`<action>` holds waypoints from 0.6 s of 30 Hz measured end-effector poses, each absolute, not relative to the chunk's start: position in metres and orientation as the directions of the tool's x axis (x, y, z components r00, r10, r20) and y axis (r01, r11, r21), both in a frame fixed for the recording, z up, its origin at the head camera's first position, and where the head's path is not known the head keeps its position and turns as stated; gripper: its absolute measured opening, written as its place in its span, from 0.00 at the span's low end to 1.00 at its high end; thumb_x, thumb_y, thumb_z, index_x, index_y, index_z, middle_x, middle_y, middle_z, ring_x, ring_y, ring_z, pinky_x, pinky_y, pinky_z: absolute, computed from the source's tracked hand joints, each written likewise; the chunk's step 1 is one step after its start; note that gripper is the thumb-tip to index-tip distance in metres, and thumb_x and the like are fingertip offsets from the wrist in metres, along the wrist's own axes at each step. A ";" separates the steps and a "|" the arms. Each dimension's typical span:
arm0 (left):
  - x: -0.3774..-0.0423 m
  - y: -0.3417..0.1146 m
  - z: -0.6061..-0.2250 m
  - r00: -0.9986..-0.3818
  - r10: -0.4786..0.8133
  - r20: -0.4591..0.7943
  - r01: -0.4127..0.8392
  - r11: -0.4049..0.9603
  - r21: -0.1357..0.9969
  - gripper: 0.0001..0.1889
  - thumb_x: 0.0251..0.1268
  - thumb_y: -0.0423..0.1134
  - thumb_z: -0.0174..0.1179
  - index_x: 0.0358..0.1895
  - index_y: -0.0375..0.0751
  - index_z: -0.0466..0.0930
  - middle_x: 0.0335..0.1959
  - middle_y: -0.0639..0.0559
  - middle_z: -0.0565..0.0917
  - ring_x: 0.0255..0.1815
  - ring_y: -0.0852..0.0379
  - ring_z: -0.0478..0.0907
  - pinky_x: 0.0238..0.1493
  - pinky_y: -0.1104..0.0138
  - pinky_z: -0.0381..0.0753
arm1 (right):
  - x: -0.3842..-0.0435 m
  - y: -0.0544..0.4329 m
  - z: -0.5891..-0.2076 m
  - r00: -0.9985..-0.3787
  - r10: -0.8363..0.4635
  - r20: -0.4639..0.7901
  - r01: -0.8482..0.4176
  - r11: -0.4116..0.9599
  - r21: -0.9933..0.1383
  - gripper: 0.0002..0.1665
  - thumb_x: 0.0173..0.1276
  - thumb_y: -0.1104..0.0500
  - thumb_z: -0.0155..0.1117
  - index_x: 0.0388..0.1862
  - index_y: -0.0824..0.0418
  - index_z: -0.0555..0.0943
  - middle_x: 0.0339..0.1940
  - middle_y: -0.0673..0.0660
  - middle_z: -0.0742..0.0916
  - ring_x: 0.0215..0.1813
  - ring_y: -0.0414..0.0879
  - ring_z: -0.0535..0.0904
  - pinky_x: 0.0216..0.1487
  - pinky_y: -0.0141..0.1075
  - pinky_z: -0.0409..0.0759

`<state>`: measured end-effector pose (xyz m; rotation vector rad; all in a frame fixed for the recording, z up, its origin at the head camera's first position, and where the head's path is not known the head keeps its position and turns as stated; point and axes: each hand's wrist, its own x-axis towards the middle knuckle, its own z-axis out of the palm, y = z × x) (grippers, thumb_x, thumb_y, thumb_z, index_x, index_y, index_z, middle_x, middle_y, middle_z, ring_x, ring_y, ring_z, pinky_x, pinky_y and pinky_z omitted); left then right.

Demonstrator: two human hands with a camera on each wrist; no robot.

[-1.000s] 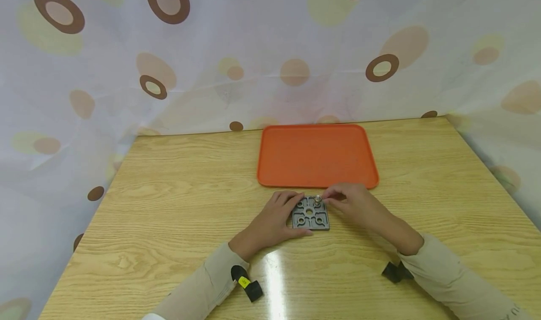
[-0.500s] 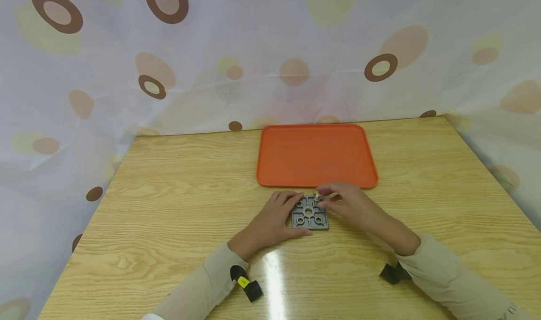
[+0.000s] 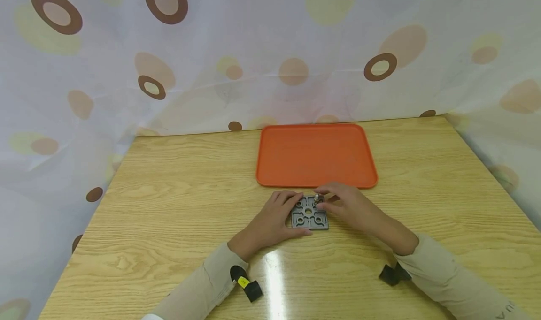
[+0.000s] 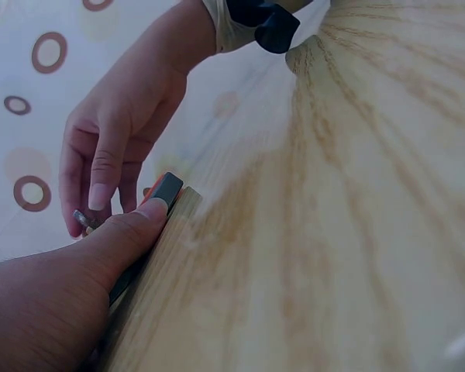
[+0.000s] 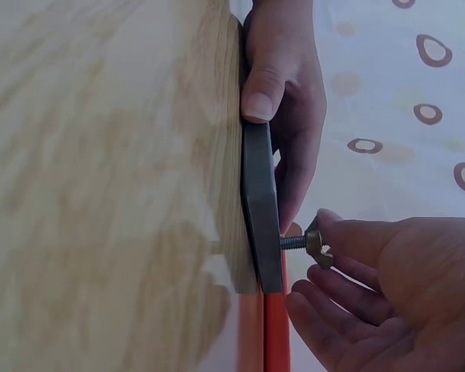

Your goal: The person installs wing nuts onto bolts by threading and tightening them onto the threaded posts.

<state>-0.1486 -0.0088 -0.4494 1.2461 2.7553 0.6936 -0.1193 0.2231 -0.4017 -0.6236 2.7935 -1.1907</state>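
A square grey metal plate (image 3: 309, 220) with raised ribs and round holes lies on the table. My left hand (image 3: 270, 220) grips its left side, thumb along the near edge and fingers at the far edge. From the plate's far right corner stands a threaded bolt (image 5: 294, 242) with a brass-coloured wing nut (image 5: 318, 243) on its end, a stretch of thread showing below the nut. My right hand (image 3: 351, 207) has its thumb and fingers round the wing nut; the right wrist view shows the thumb on one wing, other fingers loosely curled beneath.
An orange tray (image 3: 317, 186) lies just beyond the plate, near the back of the wooden table (image 3: 177, 193). A patterned cloth (image 3: 253, 52) hangs behind the table and at its sides. Black wrist straps (image 3: 252, 291) show on both sleeves.
My right hand has shifted slightly left, its fingers moving from beside the wing nut to around it. The wing nut looks turned to a different angle. My left hand keeps its hold on the plate.
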 end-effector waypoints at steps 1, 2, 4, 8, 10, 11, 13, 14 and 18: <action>-0.149 -0.009 -0.449 -0.676 0.722 0.146 0.705 0.577 0.412 0.49 0.50 0.74 0.50 0.71 0.48 0.56 0.64 0.55 0.62 0.62 0.57 0.57 0.61 0.63 0.62 | -0.119 0.223 -0.401 -0.922 -0.369 0.118 -0.342 0.630 -0.697 0.20 0.63 0.58 0.64 0.53 0.64 0.78 0.49 0.57 0.82 0.45 0.50 0.81 0.44 0.36 0.78; -0.148 -0.009 -0.449 -0.676 0.722 0.147 0.706 0.576 0.413 0.49 0.50 0.74 0.50 0.71 0.48 0.56 0.64 0.55 0.62 0.62 0.57 0.57 0.61 0.63 0.62 | -0.119 0.223 -0.401 -0.925 -0.359 0.120 -0.337 0.636 -0.695 0.20 0.63 0.58 0.64 0.52 0.64 0.78 0.48 0.57 0.82 0.45 0.49 0.81 0.44 0.36 0.78; -0.148 -0.009 -0.448 -0.675 0.722 0.148 0.705 0.574 0.417 0.49 0.50 0.74 0.51 0.71 0.47 0.56 0.64 0.55 0.62 0.61 0.57 0.57 0.61 0.64 0.62 | -0.119 0.223 -0.400 -0.931 -0.341 0.131 -0.334 0.646 -0.686 0.18 0.63 0.58 0.64 0.50 0.64 0.79 0.46 0.55 0.83 0.44 0.48 0.81 0.44 0.37 0.78; -0.148 -0.010 -0.448 -0.677 0.722 0.145 0.701 0.572 0.427 0.48 0.50 0.73 0.52 0.71 0.47 0.56 0.64 0.56 0.62 0.61 0.58 0.57 0.60 0.64 0.63 | -0.119 0.225 -0.399 -0.940 -0.310 0.144 -0.324 0.676 -0.662 0.12 0.63 0.59 0.64 0.45 0.62 0.81 0.40 0.51 0.84 0.42 0.44 0.80 0.43 0.37 0.78; -0.148 -0.010 -0.448 -0.677 0.722 0.144 0.701 0.572 0.425 0.48 0.50 0.73 0.52 0.72 0.48 0.55 0.64 0.56 0.61 0.61 0.58 0.57 0.60 0.64 0.63 | -0.119 0.225 -0.399 -0.942 -0.301 0.148 -0.323 0.693 -0.644 0.09 0.63 0.59 0.64 0.42 0.59 0.82 0.38 0.49 0.84 0.41 0.42 0.80 0.42 0.37 0.79; -0.148 -0.010 -0.448 -0.677 0.722 0.145 0.702 0.572 0.425 0.48 0.50 0.73 0.52 0.72 0.48 0.55 0.64 0.56 0.61 0.62 0.58 0.56 0.61 0.64 0.62 | -0.119 0.225 -0.398 -0.943 -0.298 0.148 -0.321 0.700 -0.637 0.08 0.64 0.59 0.64 0.41 0.59 0.82 0.37 0.48 0.84 0.41 0.42 0.80 0.42 0.37 0.79; -0.148 -0.010 -0.448 -0.676 0.722 0.145 0.702 0.572 0.423 0.49 0.50 0.73 0.51 0.72 0.48 0.55 0.64 0.56 0.61 0.62 0.58 0.56 0.61 0.64 0.62 | -0.119 0.226 -0.398 -0.943 -0.298 0.151 -0.324 0.707 -0.629 0.06 0.64 0.59 0.63 0.39 0.57 0.83 0.36 0.47 0.84 0.40 0.41 0.80 0.41 0.36 0.79; -0.148 -0.010 -0.448 -0.677 0.721 0.146 0.702 0.573 0.424 0.48 0.50 0.73 0.51 0.72 0.48 0.55 0.64 0.56 0.61 0.62 0.58 0.56 0.61 0.64 0.62 | -0.119 0.226 -0.397 -0.941 -0.300 0.155 -0.329 0.708 -0.625 0.06 0.64 0.59 0.63 0.38 0.57 0.83 0.36 0.46 0.84 0.40 0.41 0.80 0.41 0.36 0.79; -0.148 -0.010 -0.449 -0.679 0.720 0.145 0.700 0.574 0.426 0.48 0.50 0.74 0.51 0.71 0.48 0.56 0.64 0.56 0.61 0.62 0.58 0.56 0.61 0.63 0.63 | -0.119 0.226 -0.396 -0.937 -0.316 0.149 -0.336 0.697 -0.633 0.05 0.63 0.59 0.64 0.37 0.57 0.84 0.33 0.45 0.84 0.38 0.39 0.79 0.40 0.35 0.78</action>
